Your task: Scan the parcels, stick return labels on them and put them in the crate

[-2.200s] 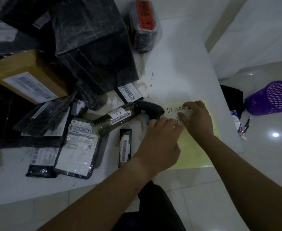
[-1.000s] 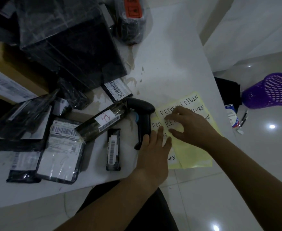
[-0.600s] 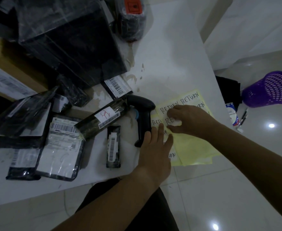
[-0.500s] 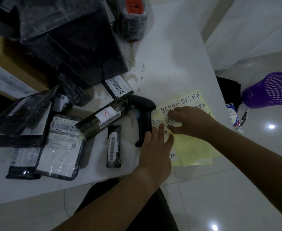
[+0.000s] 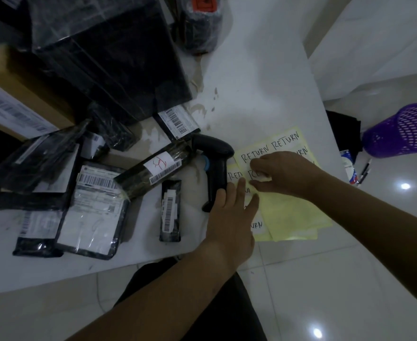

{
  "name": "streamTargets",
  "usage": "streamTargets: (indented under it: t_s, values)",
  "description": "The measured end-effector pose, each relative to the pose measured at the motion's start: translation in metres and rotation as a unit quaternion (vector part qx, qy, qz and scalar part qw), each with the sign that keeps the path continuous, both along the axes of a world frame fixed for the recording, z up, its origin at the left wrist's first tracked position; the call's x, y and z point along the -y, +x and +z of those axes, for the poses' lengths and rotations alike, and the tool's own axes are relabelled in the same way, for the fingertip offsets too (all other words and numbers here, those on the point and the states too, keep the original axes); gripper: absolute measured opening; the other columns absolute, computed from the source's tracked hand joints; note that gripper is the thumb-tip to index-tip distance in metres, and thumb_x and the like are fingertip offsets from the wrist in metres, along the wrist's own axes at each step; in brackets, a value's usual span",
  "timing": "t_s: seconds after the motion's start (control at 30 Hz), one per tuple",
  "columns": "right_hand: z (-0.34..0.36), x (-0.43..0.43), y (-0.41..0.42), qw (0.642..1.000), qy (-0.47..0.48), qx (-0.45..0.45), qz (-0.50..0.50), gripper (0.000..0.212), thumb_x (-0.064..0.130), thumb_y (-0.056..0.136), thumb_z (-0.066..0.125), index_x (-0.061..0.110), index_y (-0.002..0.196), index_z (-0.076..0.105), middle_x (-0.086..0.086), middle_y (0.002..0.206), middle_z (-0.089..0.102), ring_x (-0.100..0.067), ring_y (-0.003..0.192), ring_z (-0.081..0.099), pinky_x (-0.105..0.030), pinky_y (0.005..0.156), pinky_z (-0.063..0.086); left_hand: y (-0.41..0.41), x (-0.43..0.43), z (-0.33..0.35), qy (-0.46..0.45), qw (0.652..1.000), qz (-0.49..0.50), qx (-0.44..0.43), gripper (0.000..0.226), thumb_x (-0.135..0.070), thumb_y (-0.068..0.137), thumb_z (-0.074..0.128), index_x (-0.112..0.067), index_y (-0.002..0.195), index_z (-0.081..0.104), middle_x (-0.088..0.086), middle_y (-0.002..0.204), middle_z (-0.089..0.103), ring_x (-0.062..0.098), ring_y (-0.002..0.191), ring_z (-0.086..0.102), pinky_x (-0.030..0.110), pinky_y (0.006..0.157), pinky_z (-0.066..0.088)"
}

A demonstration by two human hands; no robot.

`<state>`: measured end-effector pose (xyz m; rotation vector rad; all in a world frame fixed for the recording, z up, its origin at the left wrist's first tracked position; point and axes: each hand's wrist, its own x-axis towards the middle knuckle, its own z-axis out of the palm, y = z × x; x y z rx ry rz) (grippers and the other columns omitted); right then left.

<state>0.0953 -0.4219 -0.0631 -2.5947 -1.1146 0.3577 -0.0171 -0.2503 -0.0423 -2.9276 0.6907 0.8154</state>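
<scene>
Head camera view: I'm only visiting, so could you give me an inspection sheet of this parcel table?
Surface: white table, stained near the parcels.
Job's things: pile of black-wrapped parcels; barcode scanner lying on the table; yellow label sheet at the near edge; crate not seen.
Clutter: nothing seen.
Hands: left hand flat, pressing the label sheet; right hand pinches a return label on it.
Cables: nothing seen.
Surroundings: purple basket, pens and dark cloth on the tiled floor.

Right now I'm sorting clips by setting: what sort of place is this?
Probably an informal parcel-returns desk: black plastic-wrapped parcels with barcode labels on a white table, a black handheld barcode scanner, and a yellow sheet of handwritten RETURN stickers.
</scene>
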Motion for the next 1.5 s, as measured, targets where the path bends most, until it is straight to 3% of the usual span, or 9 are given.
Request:
streamTargets:
  t_s: [0.23,0.5,0.63,0.77,1.03,1.17,1.27,1.37,1.5]
  values:
    - [-0.008,0.000,-0.007,0.999,-0.003,0.034,0.042,0.014,0.023,0.086,0.065,0.012,0.090,0.058,0.000,0.064,0.052,-0.013,0.051,0.039,-0.025,0.049,0.034,-0.002,-0.001,-0.002,-0.003,1.000,0.002,0.015,0.083,-0.046,0.099,0.047,-0.017,0.161,0.000,0.024,0.165,-0.016,0.042,0.150,0.000,0.054,0.114,-0.001]
    - [-0.012,0.005,-0.019,0.997,0.046,-0.016,-0.066,0.018,0.030,0.084,0.072,0.013,0.091,0.068,0.001,0.081,0.063,-0.017,0.068,0.057,-0.035,0.065,0.051,0.000,-0.003,-0.003,0.001,1.000,0.001,0.010,0.085,-0.044,0.097,0.050,-0.018,0.161,0.001,0.024,0.165,-0.017,0.043,0.152,-0.001,0.052,0.107,-0.010]
    - [-0.015,0.000,-0.022,0.996,0.049,0.010,-0.076,0.008,0.020,0.088,0.067,0.012,0.086,0.065,0.001,0.074,0.059,-0.016,0.061,0.053,-0.033,0.062,0.047,0.001,-0.003,-0.002,-0.005,1.000,0.003,0.005,0.084,-0.044,0.098,0.050,-0.019,0.161,0.000,0.022,0.165,-0.020,0.041,0.152,-0.004,0.052,0.108,-0.011]
    - [-0.019,-0.002,-0.029,0.996,0.043,0.029,-0.069,0.013,0.020,0.091,0.057,0.010,0.087,0.065,-0.001,0.074,0.059,-0.018,0.062,0.052,-0.034,0.062,0.047,0.001,-0.002,-0.002,-0.005,1.000,0.002,-0.002,0.087,-0.047,0.099,0.047,-0.019,0.161,-0.008,0.022,0.164,-0.023,0.042,0.151,-0.006,0.053,0.117,-0.006]
    - [-0.012,-0.006,-0.033,0.983,0.105,-0.023,-0.147,0.006,0.010,0.091,0.058,0.009,0.087,0.054,-0.001,0.079,0.052,-0.016,0.062,0.045,-0.026,0.056,0.037,-0.002,0.003,-0.002,0.016,1.000,-0.015,0.009,0.086,-0.054,0.100,0.040,-0.018,0.161,-0.010,0.028,0.161,-0.025,0.044,0.150,-0.002,0.053,0.108,-0.008]
    - [-0.008,-0.004,-0.034,0.972,0.135,-0.041,-0.188,0.005,0.014,0.096,0.057,0.009,0.096,0.054,0.001,0.087,0.053,-0.015,0.068,0.048,-0.027,0.058,0.041,0.000,-0.001,-0.002,-0.003,1.000,-0.009,-0.001,0.087,-0.069,0.097,0.031,-0.022,0.161,-0.005,0.024,0.163,-0.023,0.041,0.151,-0.003,0.052,0.109,-0.008]
    - [-0.009,-0.003,-0.037,0.980,0.103,-0.029,-0.165,0.020,0.024,0.091,0.061,0.010,0.105,0.060,0.000,0.094,0.055,-0.012,0.074,0.048,-0.023,0.063,0.039,0.001,-0.002,-0.001,-0.005,1.000,-0.011,-0.006,0.090,-0.074,0.095,0.028,-0.021,0.162,-0.003,0.024,0.164,-0.019,0.041,0.151,-0.003,0.051,0.109,-0.009]
    - [-0.011,0.003,-0.039,0.982,0.094,-0.034,-0.160,0.030,0.032,0.083,0.068,0.011,0.104,0.062,0.001,0.099,0.056,-0.012,0.083,0.051,-0.024,0.071,0.047,0.002,-0.001,0.001,-0.002,1.000,-0.014,-0.005,0.091,-0.074,0.095,0.029,-0.020,0.162,0.000,0.024,0.165,-0.016,0.040,0.151,-0.003,0.052,0.113,-0.006]
    - [-0.011,0.004,-0.040,0.979,0.094,-0.031,-0.177,0.024,0.027,0.082,0.073,0.013,0.101,0.066,0.001,0.102,0.058,-0.015,0.087,0.056,-0.030,0.073,0.053,0.003,0.000,0.004,0.010,1.000,-0.019,-0.004,0.091,-0.074,0.095,0.030,-0.021,0.162,-0.002,0.024,0.165,-0.017,0.040,0.152,-0.004,0.052,0.114,-0.007]
